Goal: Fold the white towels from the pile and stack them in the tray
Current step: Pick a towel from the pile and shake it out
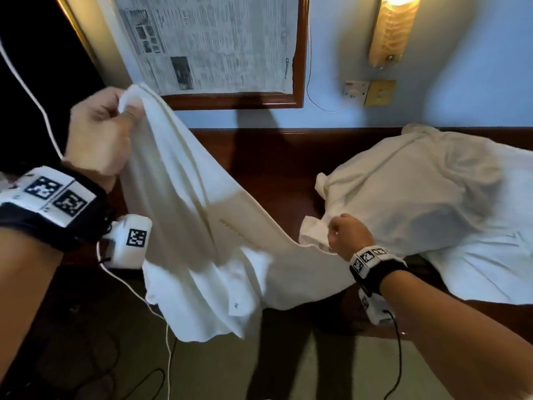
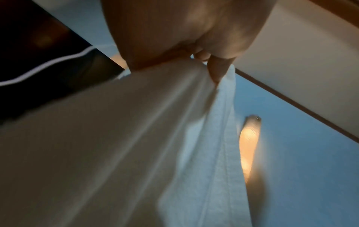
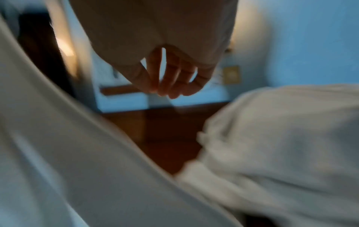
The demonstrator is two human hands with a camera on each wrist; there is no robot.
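**Head view: one towel lifted, the pile on the table**

Head view shows the left hand raised high, its fingers and thumb pinching one corner of a white towel. The towel slopes down to the right, its lower end hanging past the edge of the dark wooden table. The right hand sits low beside the pile of white towels on the table. In the right wrist view its fingers are loosely curled with light showing between them, gripping nothing. A lit wall lamp and a framed newspaper hang on the blue wall behind.
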